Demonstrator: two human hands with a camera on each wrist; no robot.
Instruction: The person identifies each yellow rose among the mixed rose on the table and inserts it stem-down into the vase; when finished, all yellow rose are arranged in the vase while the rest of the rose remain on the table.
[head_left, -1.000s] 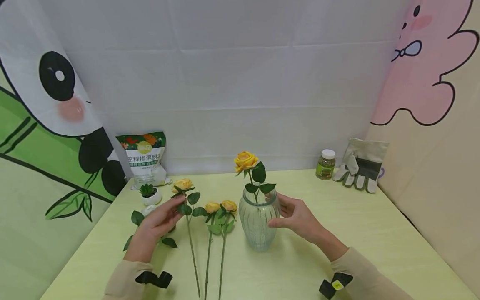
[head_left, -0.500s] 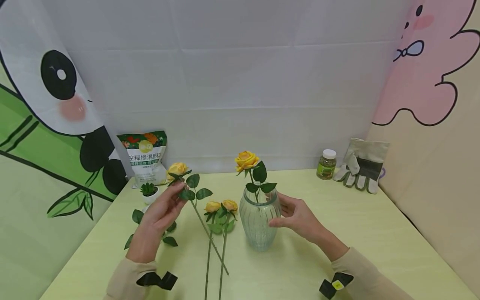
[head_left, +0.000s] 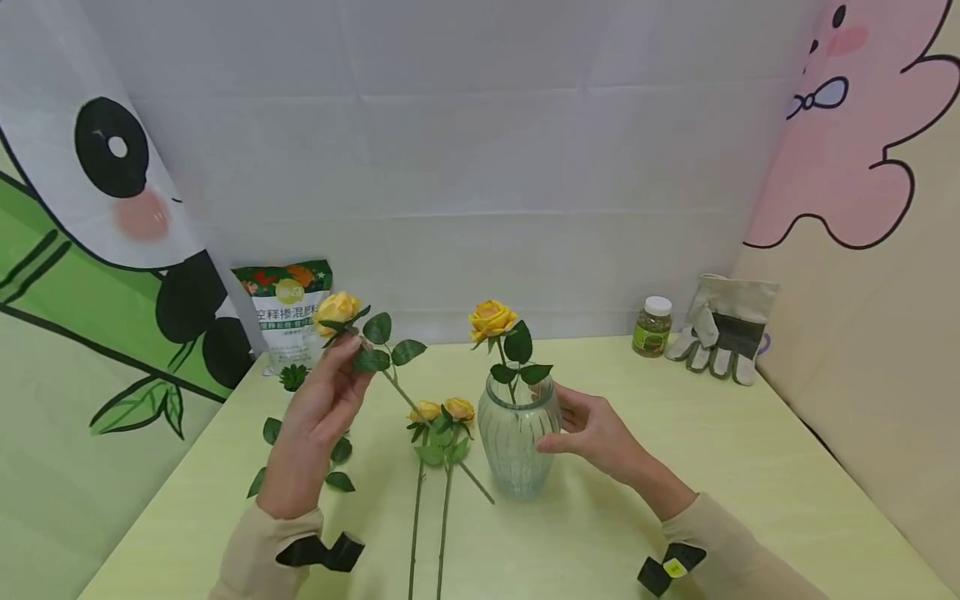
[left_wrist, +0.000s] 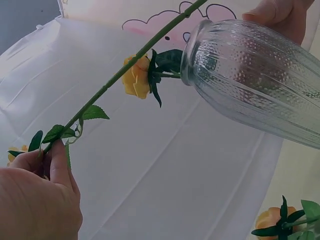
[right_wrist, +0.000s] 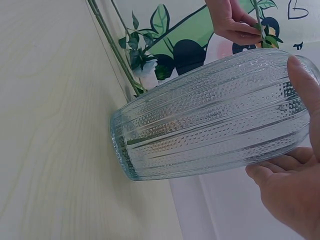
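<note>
My left hand [head_left: 318, 421] pinches a yellow rose [head_left: 337, 310] by its stem, just under the bloom. The stem slants down to the right, over two other yellow roses [head_left: 459, 409] that lie on the table. Around the side of a ribbed clear glass vase [head_left: 517, 450] curls my right hand [head_left: 600, 437], thumb in front. One yellow rose [head_left: 492, 321] stands in the vase, its bloom and leaves above the rim. In the left wrist view the held green stem [left_wrist: 115, 80] passes in front of the vase mouth.
A fertiliser bag [head_left: 292, 321] and a small potted succulent [head_left: 293, 377] stand at the back left. Leaves of another flower [head_left: 341, 481] show beside my left wrist. At the back right are a lidded jar [head_left: 652, 327] and work gloves [head_left: 723, 329].
My left hand has lifted the rose up from the table, and its stem has swung toward the vase. The right hand has stayed on the vase.
</note>
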